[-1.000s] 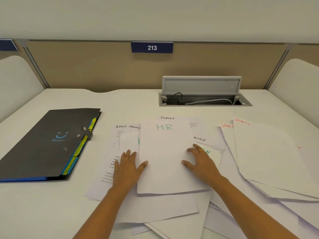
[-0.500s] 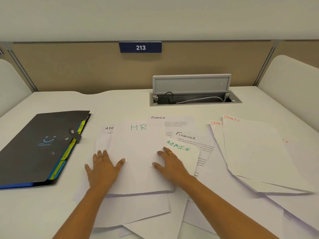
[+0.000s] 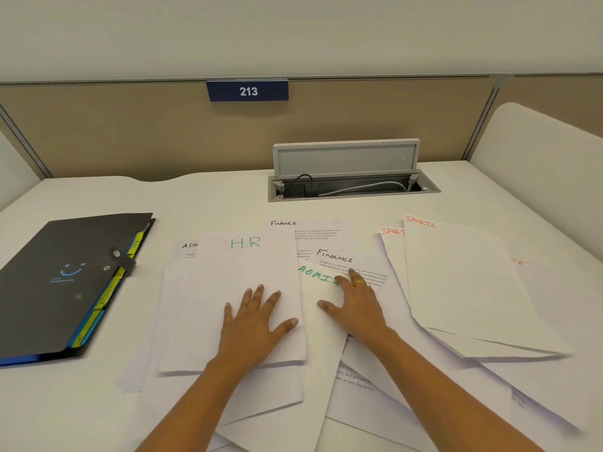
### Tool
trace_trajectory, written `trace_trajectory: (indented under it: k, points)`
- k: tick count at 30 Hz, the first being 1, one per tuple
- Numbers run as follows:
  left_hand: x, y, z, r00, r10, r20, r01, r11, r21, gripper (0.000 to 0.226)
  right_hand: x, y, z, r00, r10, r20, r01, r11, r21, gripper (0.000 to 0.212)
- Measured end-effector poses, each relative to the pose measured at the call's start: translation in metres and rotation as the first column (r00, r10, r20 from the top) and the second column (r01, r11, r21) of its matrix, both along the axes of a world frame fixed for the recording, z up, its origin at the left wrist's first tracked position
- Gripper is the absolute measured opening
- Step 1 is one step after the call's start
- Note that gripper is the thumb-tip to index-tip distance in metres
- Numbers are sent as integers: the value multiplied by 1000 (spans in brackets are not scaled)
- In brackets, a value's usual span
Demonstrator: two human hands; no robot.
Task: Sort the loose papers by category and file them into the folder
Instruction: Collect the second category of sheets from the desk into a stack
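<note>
Loose white sheets lie spread over the white desk [image 3: 212, 197]. My left hand [image 3: 256, 324] lies flat with fingers spread on the sheet headed HR [image 3: 248, 275] in green. My right hand [image 3: 354, 303], a ring on one finger, presses flat on the sheet headed ADMIN [image 3: 321, 321] in green just to the right of it. Two sheets headed FINANCE [image 3: 326, 234] lie behind, and another ADMIN sheet [image 3: 187, 247] peeks out at the left. Sheets headed SPORTS [image 3: 463, 278] in red are stacked on the right. The black expanding folder [image 3: 62, 282] lies closed at the left, coloured tabs showing.
An open cable hatch [image 3: 349, 172] with a raised grey lid sits in the desk behind the papers. A beige partition with a blue sign 213 [image 3: 247, 91] closes the back. White side dividers [image 3: 538, 148] stand at both ends.
The HR sheet has slid left under my left hand, uncovering the green ADMIN sheet. My right hand has moved from the HR sheet onto that ADMIN sheet.
</note>
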State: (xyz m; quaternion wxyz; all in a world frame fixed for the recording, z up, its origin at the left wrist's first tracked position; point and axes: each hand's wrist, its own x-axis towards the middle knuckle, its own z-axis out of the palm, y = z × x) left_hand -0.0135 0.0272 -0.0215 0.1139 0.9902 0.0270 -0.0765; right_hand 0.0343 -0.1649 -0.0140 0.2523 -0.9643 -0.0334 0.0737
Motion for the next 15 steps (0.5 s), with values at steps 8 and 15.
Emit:
trace_trajectory:
  k: [8, 15]
  points:
    - [-6, 14, -1, 997, 67, -33, -66, 997, 45, 131, 10, -11, 2, 999, -33, -33, 37, 991, 126, 76]
    - [-14, 34, 2, 989, 136, -52, -134, 990, 38, 75, 10, 15, 5, 996, 2, 89, -8, 998, 64, 65]
